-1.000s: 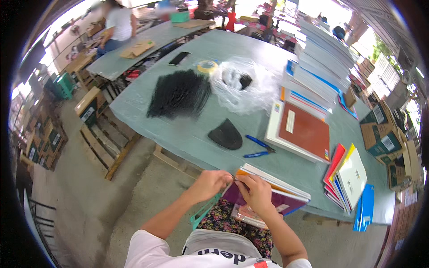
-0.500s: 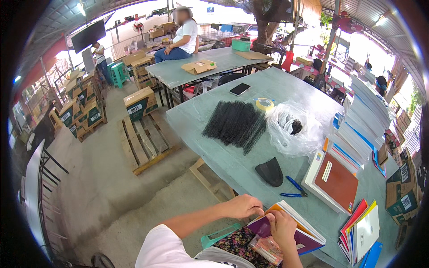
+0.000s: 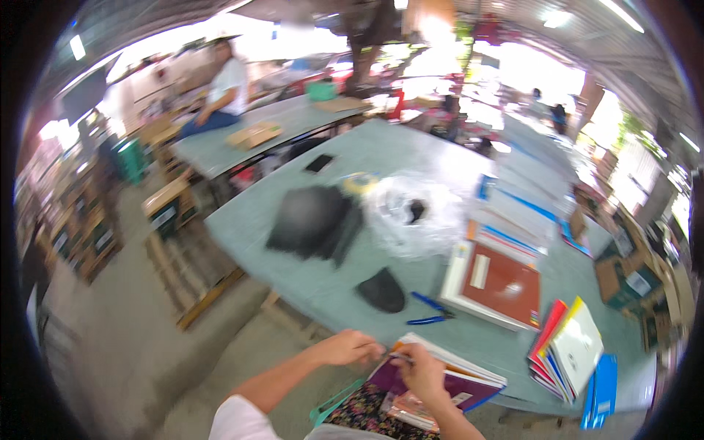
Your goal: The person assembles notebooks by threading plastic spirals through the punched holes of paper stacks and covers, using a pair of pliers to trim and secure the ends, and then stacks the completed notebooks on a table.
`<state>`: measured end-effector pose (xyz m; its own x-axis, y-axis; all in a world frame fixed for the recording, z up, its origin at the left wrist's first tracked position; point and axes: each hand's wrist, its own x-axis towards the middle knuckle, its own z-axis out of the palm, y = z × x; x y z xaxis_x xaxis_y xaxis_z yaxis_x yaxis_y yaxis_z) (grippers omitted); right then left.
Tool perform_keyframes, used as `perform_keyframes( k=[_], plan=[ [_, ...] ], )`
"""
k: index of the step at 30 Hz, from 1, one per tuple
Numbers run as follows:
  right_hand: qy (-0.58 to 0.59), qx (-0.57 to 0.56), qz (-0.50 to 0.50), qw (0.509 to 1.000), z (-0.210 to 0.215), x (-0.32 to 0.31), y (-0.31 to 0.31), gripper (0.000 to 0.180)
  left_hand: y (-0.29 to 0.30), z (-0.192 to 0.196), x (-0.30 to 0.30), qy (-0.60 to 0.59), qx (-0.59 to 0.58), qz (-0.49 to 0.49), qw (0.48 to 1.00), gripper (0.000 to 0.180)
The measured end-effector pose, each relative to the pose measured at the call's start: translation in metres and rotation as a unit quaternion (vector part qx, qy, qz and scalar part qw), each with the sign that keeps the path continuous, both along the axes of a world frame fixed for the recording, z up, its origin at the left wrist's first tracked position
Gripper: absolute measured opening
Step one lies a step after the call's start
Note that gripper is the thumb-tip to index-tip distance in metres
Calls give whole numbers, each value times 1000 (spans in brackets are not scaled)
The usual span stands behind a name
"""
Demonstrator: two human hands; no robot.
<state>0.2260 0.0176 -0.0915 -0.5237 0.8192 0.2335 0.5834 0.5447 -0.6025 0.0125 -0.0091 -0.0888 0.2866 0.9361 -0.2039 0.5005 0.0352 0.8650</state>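
A purple-covered notebook [image 3: 387, 375] with white pages rests tilted against the table's near edge, just above my lap. My right hand [image 3: 422, 374] is closed on its upper edge, with the fingers curled over near the left corner. Beside that corner is my left hand [image 3: 350, 347], its fingers curled together and blurred; whatever is between them does not show. Below the notebook, a small clear packet [image 3: 412, 408] lies on my flowered lap. Blue-handled cutters [image 3: 431, 314] and a dark rounded flat piece [image 3: 381, 290] lie on the table beyond my hands.
On the green table [image 3: 293, 293] are a pile of black coils [image 3: 312, 220], a clear plastic bag [image 3: 414, 216], tape [image 3: 359, 183] and a phone [image 3: 320, 163]. Book stacks [image 3: 499, 282] and folders [image 3: 568, 352] stand to the right. A person [image 3: 224, 88] sits at the far table.
The view has swung right, so the table and its things sit further left, and the picture is blurrier. Both hands stay at the notebook's upper left corner, the left slightly further from it.
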Motion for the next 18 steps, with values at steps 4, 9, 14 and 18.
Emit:
perform_keyframes(
  k=[4,9,14,18],
  plan=[
    [-185,46,20,981,19,-6,-4,30,40,-4,-15,-25,177,108,978,37],
    [5,100,6,995,-4,4,4,23,135,-24,-22,285,193,316,884,54],
    [-33,64,31,997,14,-10,-3,27,124,-35,-48,359,100,276,886,59],
    [-60,64,-35,996,8,1,2,27,137,-39,-33,111,85,272,952,45]
  ],
)
